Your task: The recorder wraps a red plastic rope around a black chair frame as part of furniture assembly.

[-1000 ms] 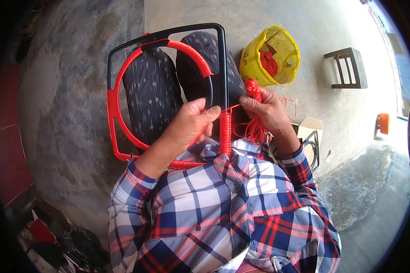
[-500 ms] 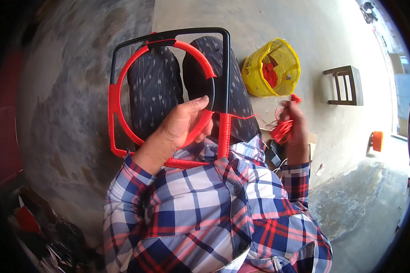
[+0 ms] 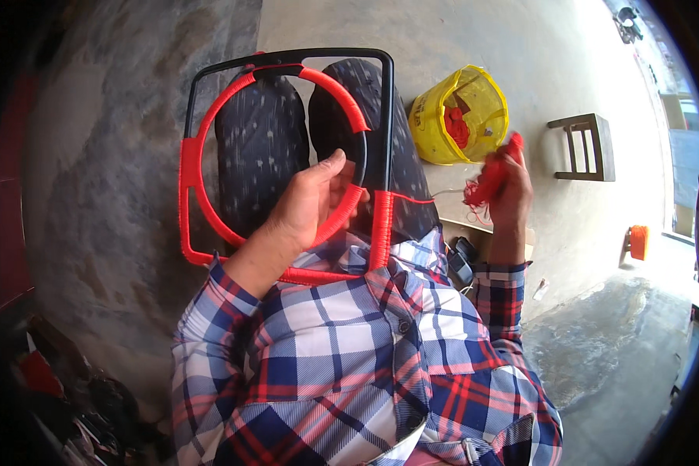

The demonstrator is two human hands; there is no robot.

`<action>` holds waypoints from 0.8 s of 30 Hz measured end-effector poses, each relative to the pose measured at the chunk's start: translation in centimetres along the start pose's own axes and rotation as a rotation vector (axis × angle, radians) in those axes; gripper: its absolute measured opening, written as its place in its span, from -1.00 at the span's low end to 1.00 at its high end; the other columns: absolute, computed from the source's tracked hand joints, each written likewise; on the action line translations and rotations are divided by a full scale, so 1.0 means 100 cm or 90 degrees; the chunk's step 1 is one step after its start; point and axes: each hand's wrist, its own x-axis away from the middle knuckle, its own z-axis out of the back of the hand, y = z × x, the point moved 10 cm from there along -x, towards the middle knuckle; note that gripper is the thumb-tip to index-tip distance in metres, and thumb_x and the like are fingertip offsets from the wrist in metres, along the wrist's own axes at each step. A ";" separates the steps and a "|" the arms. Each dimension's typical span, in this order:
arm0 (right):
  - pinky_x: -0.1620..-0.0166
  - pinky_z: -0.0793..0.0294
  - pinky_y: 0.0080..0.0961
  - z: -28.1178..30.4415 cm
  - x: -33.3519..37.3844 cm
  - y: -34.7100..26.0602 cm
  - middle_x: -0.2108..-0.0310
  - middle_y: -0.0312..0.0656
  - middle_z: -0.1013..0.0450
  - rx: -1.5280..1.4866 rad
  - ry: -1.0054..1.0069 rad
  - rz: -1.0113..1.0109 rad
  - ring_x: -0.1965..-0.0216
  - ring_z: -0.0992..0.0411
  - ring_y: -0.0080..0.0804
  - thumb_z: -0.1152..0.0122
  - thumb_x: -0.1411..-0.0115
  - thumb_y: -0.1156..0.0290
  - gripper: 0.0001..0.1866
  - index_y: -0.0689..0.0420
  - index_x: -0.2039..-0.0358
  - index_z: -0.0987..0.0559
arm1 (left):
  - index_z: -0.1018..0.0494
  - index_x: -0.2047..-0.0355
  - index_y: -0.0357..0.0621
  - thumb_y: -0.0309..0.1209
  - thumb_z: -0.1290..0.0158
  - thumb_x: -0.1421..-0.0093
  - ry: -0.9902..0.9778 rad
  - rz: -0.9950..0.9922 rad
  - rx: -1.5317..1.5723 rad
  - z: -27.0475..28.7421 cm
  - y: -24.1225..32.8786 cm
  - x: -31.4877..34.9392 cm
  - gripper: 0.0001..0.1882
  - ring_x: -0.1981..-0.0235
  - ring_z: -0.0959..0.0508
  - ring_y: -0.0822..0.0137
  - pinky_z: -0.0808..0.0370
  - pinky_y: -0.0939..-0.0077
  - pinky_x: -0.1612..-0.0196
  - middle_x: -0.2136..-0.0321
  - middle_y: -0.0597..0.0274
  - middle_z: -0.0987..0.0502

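Observation:
Across my lap rests a black rectangular frame (image 3: 385,101) with a round ring inside it. Red cord is wound tightly over the frame's lower and left parts and over much of the ring; the top bar and upper right bar are bare black. My left hand (image 3: 307,203) is closed around the ring's lower right part, thumb up, fingers partly hidden behind it. From the wrapped right bar a strand of red cord runs rightward. My right hand (image 3: 510,190), raised off to the right, grips a bundle of red cord (image 3: 485,185) with loose loops hanging from it.
A yellow bucket (image 3: 427,128) with red material inside stands beyond my right hand. Farther right are a small dark stool (image 3: 602,147) and an orange spool (image 3: 638,242). A box with dark items (image 3: 462,260) lies beside my right hip.
My right hand has lifted slightly and turned, bringing the cord bundle up with it. My left hand has shifted slightly on the ring; the frame has hardly moved.

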 end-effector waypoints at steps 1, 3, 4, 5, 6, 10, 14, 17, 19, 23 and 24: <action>0.20 -0.40 -0.60 -0.047 0.007 -0.016 0.35 -0.25 -0.38 0.142 -0.027 0.002 0.29 -0.38 -0.50 0.01 -0.17 0.44 -0.70 0.23 0.08 -0.42 | -0.38 0.13 -0.10 0.03 0.22 -0.30 0.024 -0.056 0.021 0.004 0.008 0.004 -0.53 0.43 -0.49 0.39 -0.40 0.55 0.42 0.35 0.18 -0.50; 0.15 -0.39 -0.54 -0.130 0.020 -0.045 0.27 -0.24 -0.39 0.429 -0.265 0.295 0.20 -0.39 -0.42 -0.15 -0.04 0.66 -0.70 0.21 0.17 -0.50 | -0.34 0.05 -0.12 0.03 0.21 -0.29 0.028 -0.173 -0.029 0.007 0.022 0.006 -0.51 0.34 -0.47 0.40 -0.39 0.57 0.35 0.27 0.19 -0.47; 0.18 -0.42 -0.50 -0.171 0.034 -0.057 0.29 -0.17 -0.41 0.581 -0.319 0.404 0.21 -0.42 -0.32 -0.24 0.03 0.66 -0.70 0.20 0.22 -0.53 | -0.30 -0.03 -0.14 0.03 0.19 -0.28 0.035 -0.293 -0.066 0.009 0.037 0.013 -0.47 0.25 -0.45 0.42 -0.37 0.58 0.27 0.18 0.20 -0.43; 0.24 -0.46 -0.45 -0.199 0.044 -0.050 0.30 -0.17 -0.43 0.653 -0.360 0.388 0.24 -0.44 -0.24 -0.23 0.03 0.61 -0.71 0.18 0.23 -0.53 | -0.21 -0.09 -0.16 -0.19 0.12 -0.31 -0.010 -0.351 -0.038 0.003 0.044 0.019 -0.57 0.19 -0.40 0.42 -0.40 0.54 0.16 0.09 0.21 -0.35; 0.29 -0.48 -0.40 -0.222 0.054 -0.039 0.33 -0.23 -0.44 0.710 -0.443 0.427 0.26 -0.46 -0.25 -0.26 0.04 0.52 -0.72 0.13 0.24 -0.55 | -0.21 -0.09 -0.16 -0.19 0.12 -0.31 -0.014 -0.350 -0.044 0.000 0.042 0.018 -0.57 0.19 -0.40 0.42 -0.40 0.54 0.16 0.09 0.21 -0.35; 0.28 -0.49 -0.39 -0.249 0.064 -0.031 0.33 -0.25 -0.44 0.725 -0.448 0.598 0.27 -0.45 -0.26 -0.32 0.11 0.41 -0.66 0.06 0.24 -0.56 | -0.28 -0.01 -0.21 -0.52 0.10 -0.23 0.025 -0.382 -0.148 -0.004 0.046 0.018 -0.69 0.23 -0.41 0.50 -0.39 0.60 0.11 0.20 0.27 -0.40; 0.26 -0.48 -0.36 -0.217 0.046 -0.033 0.30 -0.23 -0.46 0.738 -0.409 0.575 0.27 -0.44 -0.24 -0.36 0.11 0.39 -0.63 0.05 0.21 -0.56 | -0.36 0.17 -0.21 -0.58 0.10 -0.21 0.043 -0.271 -0.073 0.006 0.033 0.007 -0.82 0.26 -0.46 0.51 -0.41 0.62 0.10 0.28 0.27 -0.45; 0.30 -0.44 -0.51 -0.189 0.042 -0.058 0.32 -0.27 -0.46 0.537 -0.232 0.510 0.33 -0.44 -0.42 -0.32 -0.01 0.43 -0.76 0.12 0.27 -0.55 | -0.36 0.16 -0.22 -0.58 0.07 -0.18 0.034 -0.342 0.013 0.016 0.042 0.009 -0.80 0.24 -0.47 0.46 -0.41 0.60 0.10 0.27 0.24 -0.46; 0.31 -0.41 -0.58 -0.137 0.022 -0.034 0.35 -0.30 -0.45 0.428 -0.186 0.347 0.35 -0.41 -0.52 -0.28 -0.07 0.45 -0.82 0.14 0.29 -0.53 | -0.36 0.16 -0.22 -0.58 0.07 -0.17 -0.002 -0.337 0.045 0.019 0.041 0.011 -0.79 0.23 -0.47 0.44 -0.41 0.58 0.09 0.26 0.23 -0.46; 0.40 -0.36 -0.69 -0.112 0.034 0.023 0.46 -0.34 -0.43 0.225 -0.185 0.004 0.44 -0.36 -0.69 -0.13 -0.22 0.48 -0.93 0.20 0.31 -0.50 | -0.34 0.11 -0.21 -0.50 -0.04 -0.13 -0.046 -0.333 0.123 0.024 0.038 0.013 -0.71 0.27 -0.46 0.37 -0.40 0.50 0.17 0.29 0.19 -0.46; 0.42 -0.38 -0.68 -0.116 0.044 0.033 0.45 -0.33 -0.44 0.220 -0.193 -0.072 0.46 -0.37 -0.68 -0.12 -0.23 0.48 -0.92 0.21 0.29 -0.50 | -0.34 0.11 -0.21 -0.49 -0.06 -0.14 -0.043 -0.328 0.165 0.025 0.038 0.012 -0.70 0.27 -0.46 0.36 -0.40 0.48 0.18 0.30 0.19 -0.47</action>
